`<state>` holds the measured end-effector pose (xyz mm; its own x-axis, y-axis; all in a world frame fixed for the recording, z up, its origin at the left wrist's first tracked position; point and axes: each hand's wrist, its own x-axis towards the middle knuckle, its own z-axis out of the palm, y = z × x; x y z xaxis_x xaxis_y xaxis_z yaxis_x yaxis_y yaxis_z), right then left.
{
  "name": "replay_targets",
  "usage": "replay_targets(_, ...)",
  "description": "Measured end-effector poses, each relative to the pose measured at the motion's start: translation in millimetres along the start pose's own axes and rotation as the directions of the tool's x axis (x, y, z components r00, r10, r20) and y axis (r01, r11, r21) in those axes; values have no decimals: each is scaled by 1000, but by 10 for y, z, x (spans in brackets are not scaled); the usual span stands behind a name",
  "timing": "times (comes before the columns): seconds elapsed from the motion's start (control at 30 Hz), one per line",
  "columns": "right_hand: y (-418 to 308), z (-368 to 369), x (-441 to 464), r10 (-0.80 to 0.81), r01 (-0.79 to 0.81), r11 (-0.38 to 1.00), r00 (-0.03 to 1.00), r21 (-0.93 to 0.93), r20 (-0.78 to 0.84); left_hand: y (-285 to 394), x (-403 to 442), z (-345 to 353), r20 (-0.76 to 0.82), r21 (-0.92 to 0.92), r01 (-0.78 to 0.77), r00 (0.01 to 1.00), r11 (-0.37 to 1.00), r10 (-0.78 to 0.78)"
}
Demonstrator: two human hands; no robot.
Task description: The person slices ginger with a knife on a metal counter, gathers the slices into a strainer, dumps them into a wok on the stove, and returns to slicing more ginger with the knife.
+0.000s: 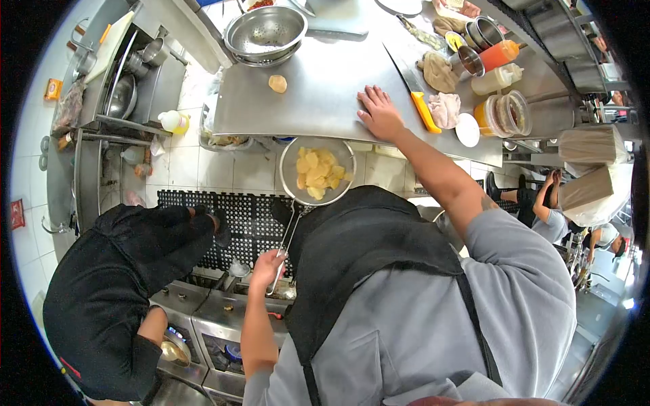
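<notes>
My left hand (pixel 269 269) is closed around the long wire handle of a round mesh strainer (pixel 290 233). Pale yellow potato slices (pixel 317 172) are heaped in the strainer's bowl, which is in front of my apron by the steel table's edge. Flat on the steel table (pixel 318 101) lies my right hand (pixel 381 114), fingers spread, holding nothing. To its right is a large knife (pixel 425 111) with a yellow handle. A single pale piece (pixel 277 83), perhaps a potato, sits on the table to the left.
Metal colanders (pixel 265 34) stand at the table's back left. Cloths (pixel 443 108), sauce bottles (pixel 497 55) and tubs (pixel 511 114) crowd its right side. A co-worker in black (pixel 128 291) bends over a pan (pixel 175 352) by the lit stove at left. A black mat (pixel 247 216) covers the floor.
</notes>
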<state>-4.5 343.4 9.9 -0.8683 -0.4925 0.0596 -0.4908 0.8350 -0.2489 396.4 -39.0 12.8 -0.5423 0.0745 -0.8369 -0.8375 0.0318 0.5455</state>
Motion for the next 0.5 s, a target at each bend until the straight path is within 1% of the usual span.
replay_targets(0.03, -51, 8, -33, -36, 35, 999, 999, 25, 19, 148, 8, 45, 15, 88, -11, 1000, 996, 10)
replay_targets(0.2, -546, -19, -293, -215, 207, 974, 973, 88, 83, 325, 231, 163, 107, 113, -79, 992, 990, 67)
replay_targets(0.27, -778, 131, -452, -342, 317, 930, 931, 186, 124, 372, 261, 175, 134, 106, -117, 986, 987, 103)
replay_targets(0.3, -872, 197, -524, -406, 368, 899, 903, 236, 138, 407, 252, 177, 136, 123, -110, 986, 986, 93)
replay_targets(0.4, -1171, 179, -688, -450, 380, 820, 890, 428, 71, 414, 243, 155, 149, 97, -118, 984, 988, 103)
replay_targets(0.43, -1158, 93, -642, -420, 384, 849, 907, 363, 24, 397, 236, 140, 139, 90, -90, 987, 992, 77)
replay_targets(0.5, -863, 274, -554, -301, 343, 856, 939, 386, -168, 315, 215, 110, 133, 74, -85, 988, 994, 74)
